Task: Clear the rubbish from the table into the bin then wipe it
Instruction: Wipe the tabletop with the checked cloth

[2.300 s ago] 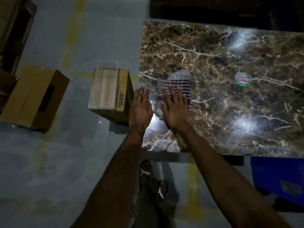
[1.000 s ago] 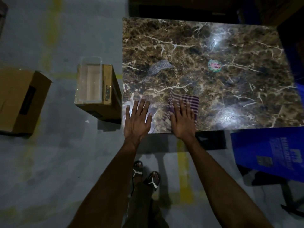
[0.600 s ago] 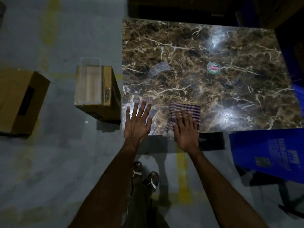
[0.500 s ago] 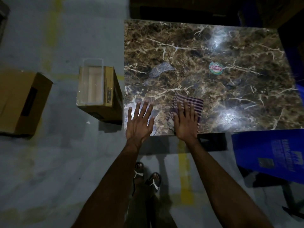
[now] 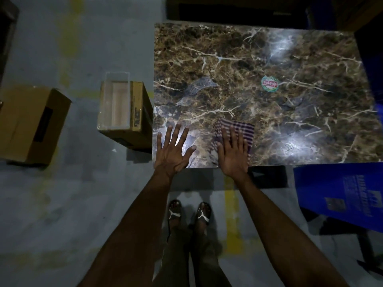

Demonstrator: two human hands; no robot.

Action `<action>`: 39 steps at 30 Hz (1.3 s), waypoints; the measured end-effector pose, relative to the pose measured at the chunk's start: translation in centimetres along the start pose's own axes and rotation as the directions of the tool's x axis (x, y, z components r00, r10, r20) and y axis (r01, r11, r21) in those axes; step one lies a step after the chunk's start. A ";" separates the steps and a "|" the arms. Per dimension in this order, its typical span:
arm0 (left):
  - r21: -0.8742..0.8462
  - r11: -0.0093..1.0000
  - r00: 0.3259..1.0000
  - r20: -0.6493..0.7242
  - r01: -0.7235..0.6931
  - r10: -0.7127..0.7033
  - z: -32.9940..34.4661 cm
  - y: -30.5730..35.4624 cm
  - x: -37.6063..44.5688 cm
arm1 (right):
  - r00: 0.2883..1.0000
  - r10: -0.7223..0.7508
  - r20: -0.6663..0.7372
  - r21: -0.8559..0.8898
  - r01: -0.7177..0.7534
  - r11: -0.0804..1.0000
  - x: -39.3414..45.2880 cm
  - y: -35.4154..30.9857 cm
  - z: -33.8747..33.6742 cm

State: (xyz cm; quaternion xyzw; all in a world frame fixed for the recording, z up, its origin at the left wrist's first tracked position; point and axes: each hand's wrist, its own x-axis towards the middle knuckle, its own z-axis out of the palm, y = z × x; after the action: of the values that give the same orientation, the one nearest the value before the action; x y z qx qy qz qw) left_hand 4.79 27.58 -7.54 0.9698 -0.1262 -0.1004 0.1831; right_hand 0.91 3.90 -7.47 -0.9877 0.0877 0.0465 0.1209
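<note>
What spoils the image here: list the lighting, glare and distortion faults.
Head view: dim overall, the far edge lost in black; white glare patches on the glossy table, one beside the left hand; wide-angle bending at the edges; the striped cloth under the right hand looks slightly soft; the round sticker is legible only in part.

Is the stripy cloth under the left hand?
No, the stripy cloth lies under the right hand; the left hand presses bare table.

place: warehouse or storeroom | evidence: bare concrete floor [image 5: 72,204] with yellow lines [image 5: 233,214], left; cardboard boxes [image 5: 31,123] on floor; dim light
</note>
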 end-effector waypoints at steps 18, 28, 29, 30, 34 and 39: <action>0.169 0.969 0.909 0.347 0.182 -0.231 -2.8 4.9 1.7 | 0.989 -0.143 0.035 0.054 0.141 0.989 0.5 0.2 -0.4; 0.248 0.961 0.922 0.328 0.125 -0.205 -3.3 5.5 2.4 | 0.995 -0.081 0.065 0.077 0.076 0.994 -1.4 4.5 -1.6; 0.260 0.959 0.927 0.320 0.112 -0.195 -3.5 5.7 2.4 | 0.996 -0.063 0.055 0.080 0.059 0.995 -0.2 3.7 -1.5; 0.270 0.957 0.930 0.314 0.104 -0.190 -3.8 5.9 2.5 | 0.997 -0.056 0.049 0.078 0.053 0.996 0.9 2.6 -1.2; 0.262 0.960 0.937 0.302 0.098 -0.178 -4.8 5.8 2.7 | 0.974 -0.215 0.077 0.068 0.210 0.975 0.7 0.0 -0.5; 0.267 0.959 0.939 0.297 0.093 -0.174 -5.3 4.9 3.4 | 0.954 -0.277 0.111 0.080 0.269 0.960 -3.0 3.4 -1.7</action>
State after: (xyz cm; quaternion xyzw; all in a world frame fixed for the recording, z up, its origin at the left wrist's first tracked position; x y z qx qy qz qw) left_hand 8.26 23.95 -1.29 0.9625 -0.0989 -0.2507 0.0299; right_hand -2.51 0.76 -6.26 -0.9813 -0.0558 0.0863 0.1630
